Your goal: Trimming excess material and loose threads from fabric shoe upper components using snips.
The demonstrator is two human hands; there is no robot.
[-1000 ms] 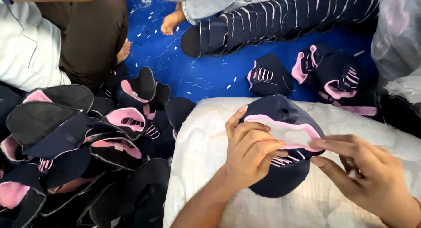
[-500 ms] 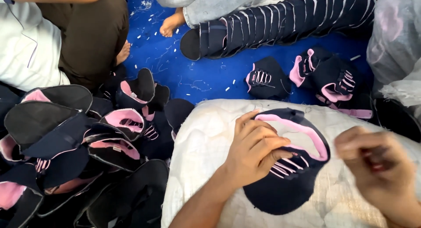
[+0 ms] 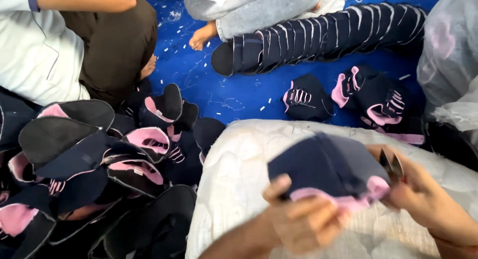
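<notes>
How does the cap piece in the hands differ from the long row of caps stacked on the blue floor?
The held cap piece is single, gripped by the left hand and right hand over a white padded cushion; the nested row holds many, lying untouched on the blue floor. The held piece shows a pink edge; the row shows pale stripes. Both are dark navy.

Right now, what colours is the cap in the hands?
Cap: dark navy with a pink edge, head view.
</notes>
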